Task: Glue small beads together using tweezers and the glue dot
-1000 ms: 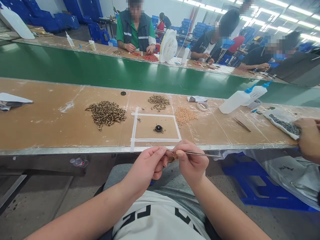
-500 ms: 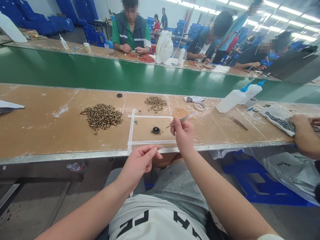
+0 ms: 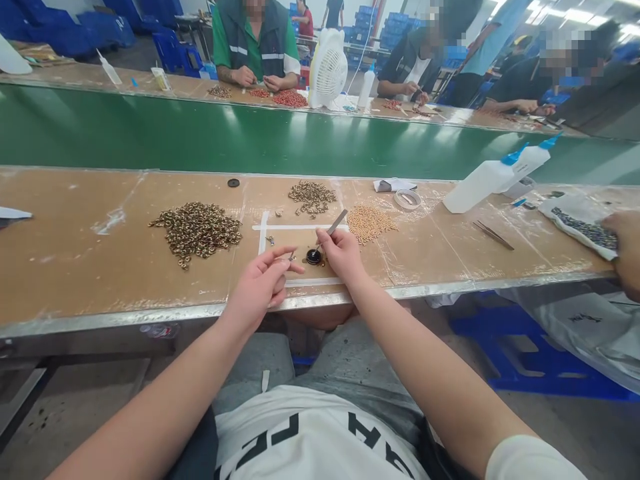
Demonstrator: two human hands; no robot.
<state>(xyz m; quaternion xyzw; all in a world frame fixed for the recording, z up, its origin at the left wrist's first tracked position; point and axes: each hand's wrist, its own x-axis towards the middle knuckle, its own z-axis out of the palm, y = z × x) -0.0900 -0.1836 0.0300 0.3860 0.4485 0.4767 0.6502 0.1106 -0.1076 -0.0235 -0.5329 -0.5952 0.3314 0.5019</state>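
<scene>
My right hand (image 3: 343,255) grips a pair of tweezers (image 3: 337,223) like a pen. The tips point down into a small round black dish (image 3: 314,257) on the board. Left of the dish, my left hand (image 3: 263,277) is pinched closed, with a small metal piece (image 3: 292,255) at its fingertips. Its exact kind is too small to tell. A tiny silvery part (image 3: 271,240) lies beyond the left hand, inside white tape strips (image 3: 300,227). Brass-coloured rings or eyelets form a large pile (image 3: 200,230) and a smaller pile (image 3: 313,195); tan beads (image 3: 370,223) lie to the right.
Right of the beads are a tape roll (image 3: 407,199), white squeeze bottles (image 3: 477,187), another pair of tweezers (image 3: 493,235) and a bag of dark beads (image 3: 583,223) with a co-worker's hand (image 3: 629,250) at it. A green belt (image 3: 200,137) runs behind; people sit across it.
My right hand has moved left, bringing the tweezers' tips down into the black dish. My left hand has risen over the board's edge and moved close to the dish.
</scene>
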